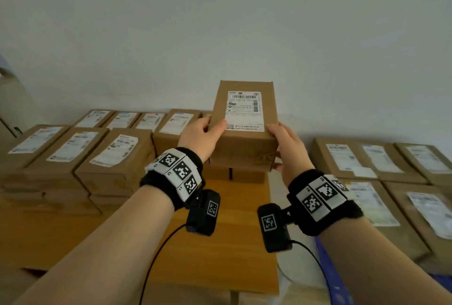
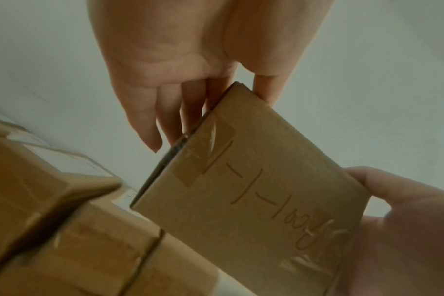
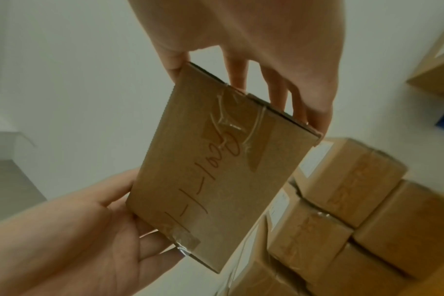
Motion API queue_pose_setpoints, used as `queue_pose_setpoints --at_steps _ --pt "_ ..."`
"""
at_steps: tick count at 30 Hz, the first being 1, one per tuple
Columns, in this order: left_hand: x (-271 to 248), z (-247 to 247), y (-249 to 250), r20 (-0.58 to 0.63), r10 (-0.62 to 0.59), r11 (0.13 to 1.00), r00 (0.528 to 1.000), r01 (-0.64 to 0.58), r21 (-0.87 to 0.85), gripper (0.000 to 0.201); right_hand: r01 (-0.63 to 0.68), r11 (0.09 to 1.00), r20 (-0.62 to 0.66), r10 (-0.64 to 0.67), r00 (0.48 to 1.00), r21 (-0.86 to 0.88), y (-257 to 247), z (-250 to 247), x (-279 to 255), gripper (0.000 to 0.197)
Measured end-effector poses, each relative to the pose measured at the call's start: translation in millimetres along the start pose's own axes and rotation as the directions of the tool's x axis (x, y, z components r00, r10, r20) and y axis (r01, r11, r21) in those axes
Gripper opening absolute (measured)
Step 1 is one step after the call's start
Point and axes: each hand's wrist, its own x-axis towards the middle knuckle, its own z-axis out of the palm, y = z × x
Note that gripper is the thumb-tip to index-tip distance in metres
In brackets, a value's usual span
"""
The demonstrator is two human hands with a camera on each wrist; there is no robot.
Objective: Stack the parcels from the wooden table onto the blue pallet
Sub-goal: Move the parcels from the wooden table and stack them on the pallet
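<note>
Head view. I hold one parcel (image 1: 244, 128) raised above the bench (image 1: 220, 243), over its far edge, label side up and facing the camera. My left hand (image 1: 199, 137) grips the parcel's left side: thumb laid on the top face beside the shipping label (image 1: 244, 110), fingers wrapped out of sight round the side. My right hand (image 1: 289, 150) grips the right side, thumb on the top edge, fingers below and mostly hidden. Stacked parcels (image 1: 80, 158) cover the left part of the bench up to its far edge. More parcels (image 1: 381, 182) lie flat to the right, off the bench; a strip of the blue pallet (image 1: 325, 268) shows under their near edge.

Left wrist view. The left hand (image 2: 190, 60) has its four fingers (image 2: 150, 128) extended and close together along one side of the parcel (image 2: 254, 190); the thumb presses the opposite face at the corner. The taped end of the parcel carries handwriting. The right hand (image 2: 406, 230) cups the far corner.

Right wrist view. The right hand (image 3: 254, 40) pinches the parcel (image 3: 216, 180) between thumb on one face and extended fingers (image 3: 314, 108) on the other. The left hand (image 3: 89, 240) supports the lower corner, fingers slightly spread. Stacked parcels (image 3: 342, 220) sit below.
</note>
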Motion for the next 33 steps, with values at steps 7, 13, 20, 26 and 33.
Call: queue_pose_setpoints --at_steps 7,13,20,26,33 --pt "-62.8 49.9 30.6 0.138 0.06 0.997 0.989 -0.054 -0.047 0.041 -0.004 1.0 -0.135 0.006 0.991 0.018 13.4 -74.3 -58.9 0.014" --pt "-123.6 99.7 42.5 0.273 0.083 0.994 0.959 -0.058 -0.096 0.047 -0.023 0.998 -0.18 0.034 0.983 0.061 48.6 -137.6 -113.7 0.034" --pt "-164.4 166.4 107.9 0.325 0.153 0.988 0.933 -0.147 -0.044 0.045 0.025 0.993 -0.254 0.004 0.967 0.112 50.0 -237.0 -141.8 0.055" --pt "-178.5 282.0 185.2 0.363 0.197 0.98 0.911 -0.178 -0.085 0.041 0.049 0.992 -0.335 -0.007 0.942 0.117 38.7 -380.5 -140.4 0.053" --pt "-193.7 396.6 242.0 0.395 0.071 0.992 0.916 -0.105 0.065 0.043 -0.02 0.998 -0.377 0.039 0.925 0.054 29.9 -515.8 -137.3 0.041"
